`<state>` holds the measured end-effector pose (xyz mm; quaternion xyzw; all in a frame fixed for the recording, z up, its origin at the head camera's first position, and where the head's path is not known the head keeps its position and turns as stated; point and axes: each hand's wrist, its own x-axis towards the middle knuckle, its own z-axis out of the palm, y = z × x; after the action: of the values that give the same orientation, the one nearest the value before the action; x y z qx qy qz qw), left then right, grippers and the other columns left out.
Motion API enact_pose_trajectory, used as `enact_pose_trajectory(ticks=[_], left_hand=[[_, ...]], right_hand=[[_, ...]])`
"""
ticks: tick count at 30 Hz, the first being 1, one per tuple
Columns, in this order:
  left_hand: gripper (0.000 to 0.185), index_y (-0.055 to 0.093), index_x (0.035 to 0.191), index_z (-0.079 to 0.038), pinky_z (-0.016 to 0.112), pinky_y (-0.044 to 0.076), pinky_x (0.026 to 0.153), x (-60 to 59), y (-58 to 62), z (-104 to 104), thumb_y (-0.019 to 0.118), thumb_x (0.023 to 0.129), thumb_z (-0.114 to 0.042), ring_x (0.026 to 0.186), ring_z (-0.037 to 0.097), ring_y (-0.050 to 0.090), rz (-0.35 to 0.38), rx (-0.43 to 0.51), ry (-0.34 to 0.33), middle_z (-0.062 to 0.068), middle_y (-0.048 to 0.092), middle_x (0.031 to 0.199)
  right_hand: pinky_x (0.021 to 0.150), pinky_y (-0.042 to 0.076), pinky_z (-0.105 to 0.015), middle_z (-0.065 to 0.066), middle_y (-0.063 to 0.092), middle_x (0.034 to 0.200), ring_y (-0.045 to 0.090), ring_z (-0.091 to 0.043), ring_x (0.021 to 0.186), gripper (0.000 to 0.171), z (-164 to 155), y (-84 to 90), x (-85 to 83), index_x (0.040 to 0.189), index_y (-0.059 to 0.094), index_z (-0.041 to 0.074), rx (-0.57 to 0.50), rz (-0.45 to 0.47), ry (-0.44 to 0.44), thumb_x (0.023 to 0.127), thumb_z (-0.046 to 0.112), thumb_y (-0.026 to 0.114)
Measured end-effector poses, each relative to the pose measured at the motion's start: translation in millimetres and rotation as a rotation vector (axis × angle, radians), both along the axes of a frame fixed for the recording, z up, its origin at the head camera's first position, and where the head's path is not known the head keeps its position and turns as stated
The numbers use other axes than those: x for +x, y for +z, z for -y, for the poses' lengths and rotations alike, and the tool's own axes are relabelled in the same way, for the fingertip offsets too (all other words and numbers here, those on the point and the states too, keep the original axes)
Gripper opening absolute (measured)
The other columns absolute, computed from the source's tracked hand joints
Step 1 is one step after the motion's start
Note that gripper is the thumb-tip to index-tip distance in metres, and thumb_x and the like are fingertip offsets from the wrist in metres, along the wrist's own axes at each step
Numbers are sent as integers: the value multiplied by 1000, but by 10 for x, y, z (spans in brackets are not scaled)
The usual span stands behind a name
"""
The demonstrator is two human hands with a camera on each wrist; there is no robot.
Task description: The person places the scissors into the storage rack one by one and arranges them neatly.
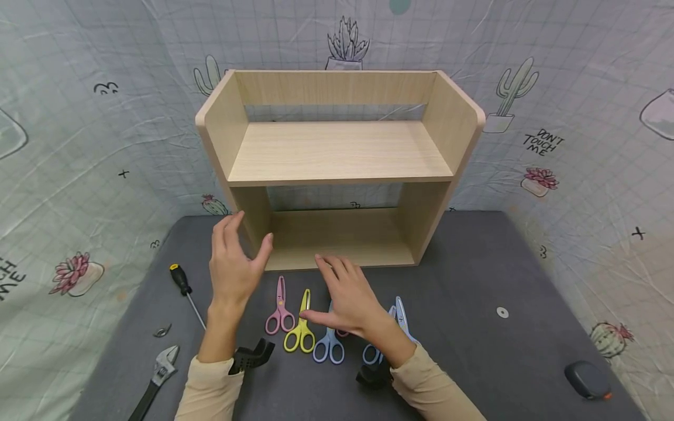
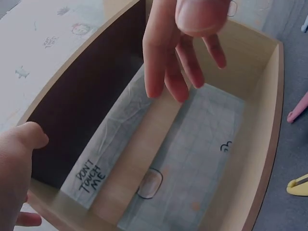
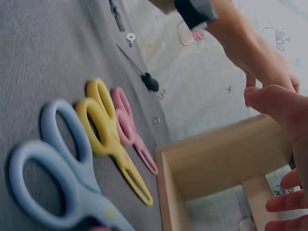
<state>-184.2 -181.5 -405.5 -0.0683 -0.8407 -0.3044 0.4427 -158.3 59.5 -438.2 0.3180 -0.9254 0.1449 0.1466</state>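
Right hand [image 1: 351, 298] above scissors [image 1: 300, 324] — empty

- The left hand [image 1: 231, 263] was raised above the worktop, fingers straight and spread, thumb apart, holding nothing.
- The right hand [image 1: 347, 298] hovered lower, palm down, fingers extended toward the worktop's far edge, thumb out sideways, empty.
- Both forearms wore beige sleeves.

Scissors [image 1: 305, 324] before the shelf [image 1: 337, 169]
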Motion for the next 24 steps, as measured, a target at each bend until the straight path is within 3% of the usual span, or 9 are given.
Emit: enact_pose_trajectory(ticks=[10, 20, 24], left_hand=[[59, 44, 145, -5, 52, 57, 82, -114, -18, 34, 68, 94, -22, 103, 39, 62, -18, 153, 18, 27, 55, 127], [46, 51, 141, -3, 51, 61, 76, -179, -81, 77, 64, 97, -10, 93, 38, 68, -53, 192, 22, 27, 61, 115], [44, 53, 139, -1, 50, 61, 77, -199, -89, 97, 63, 97, -9, 93, 38, 69, -34, 208, 16, 28, 62, 113]], right_hand=[[101, 49, -46, -3, 51, 143, 49, -24, 129, 100, 294, -132, 30, 150, 44, 13, 60, 29, 37, 78, 81, 58], [94, 48, -43, -2, 55, 135, 51, -21, 119, 94, 535, -304, 35, 145, 52, 13, 121, 85, 57, 80, 81, 56], [88, 48, -40, -2, 57, 130, 53, -20, 114, 87, 608, -397, 38, 140, 57, 14, 149, 51, 70, 80, 77, 59]])
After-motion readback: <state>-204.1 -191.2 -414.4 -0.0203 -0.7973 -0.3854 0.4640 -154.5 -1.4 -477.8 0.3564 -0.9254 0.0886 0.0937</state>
